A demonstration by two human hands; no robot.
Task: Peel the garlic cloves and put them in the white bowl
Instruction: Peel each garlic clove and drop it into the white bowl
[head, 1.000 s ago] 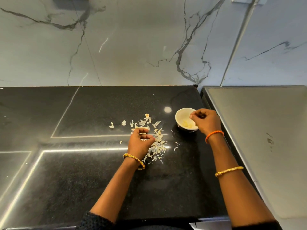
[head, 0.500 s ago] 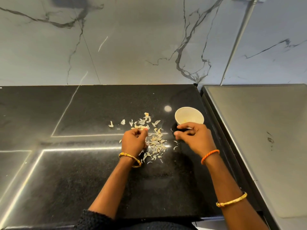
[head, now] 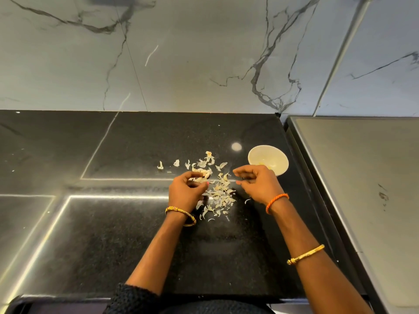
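The small white bowl stands on the black counter at the right, with a few pale peeled cloves inside. My left hand hovers over the left side of the heap of garlic skins, its fingers curled round a pale garlic clove at the fingertips. My right hand is just in front of the bowl, fingers loosely bent and pointing left toward the other hand. I see nothing held in it.
Loose skin flakes trail off to the left of the heap. A grey steel surface with a raised edge borders the black counter on the right. A marble wall closes the back.
My right hand left the bowl and came forward and left, toward my left hand. The left hand stayed over the skins with its fingers curled.
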